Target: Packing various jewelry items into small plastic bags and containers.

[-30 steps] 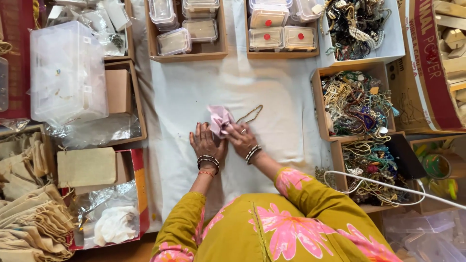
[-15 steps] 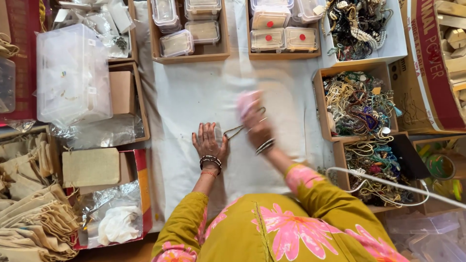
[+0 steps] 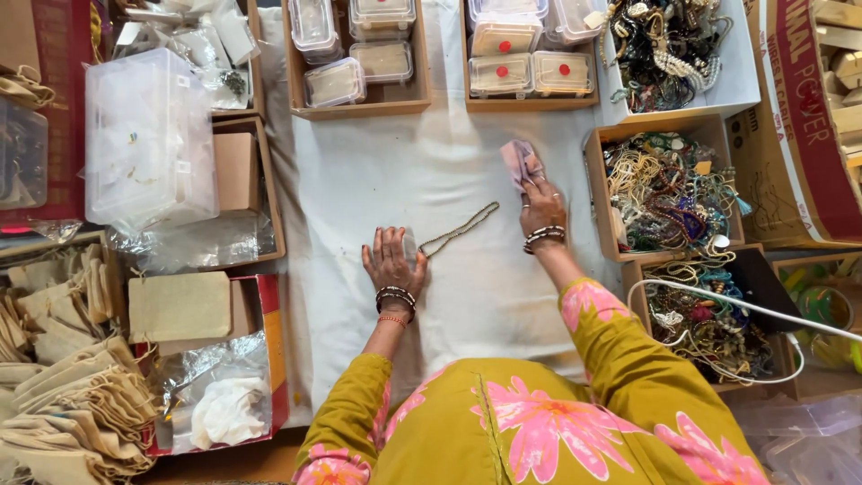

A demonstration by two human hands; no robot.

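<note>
From where I'm watching, the chain (image 3: 460, 229) is stretched out on the white cloth (image 3: 359, 180) in a nearly straight line. Its long axis runs diagonally, with the low end tucked by the left hand and the far end pointing up and to the right, toward the boxes of jewelry.

My left hand (image 3: 392, 263) lies flat on the cloth, fingers spread, pressing down on a small clear packet (image 3: 410, 244) right where the chain's near end sits. Whether the chain end is actually inside the packet I can't tell.

My right hand (image 3: 541, 205) is well off to the right, near the cardboard box of tangled necklaces (image 3: 663, 189), pinching a small pink pouch (image 3: 521, 163) between thumb and fingers; the pouch sticks up above the knuckles.

Compared with half a second ago: the right hand was close to the middle, just above the chain, and it has swung out right and a bit up, taking the pouch along. A second ago both hands were bunched together on the pouch with the chain curled beside them. The chain now lies straighter (it looked looped before). The left hand has barely moved.

Around the cloth — lidded plastic tubs (image 3: 528, 74) in trays at the top and a heap of tan drawstring bags (image 3: 63, 404) at the lower left.
</note>
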